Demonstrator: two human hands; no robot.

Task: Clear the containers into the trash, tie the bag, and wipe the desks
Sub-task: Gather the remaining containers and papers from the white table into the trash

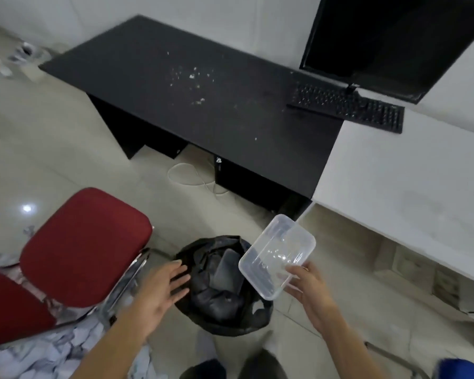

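The right hand (309, 291) pinches the near rim of one clear container (277, 255), held tilted just above the right edge of one black bag (216, 296) between the hands. The left hand (159, 288) is spread flat at the bag's left rim, and one plastic piece (227, 272) lies inside. Ahead of the hands stand two desks: a black desk (203, 119) scattered with crumbs (192, 77), and a white desk (408, 181) ahead of the right hand. One keyboard (345, 106), its key legends too blurred to read, spans both under one monitor (381, 36). One red chair (85, 247) stands left of the left hand.
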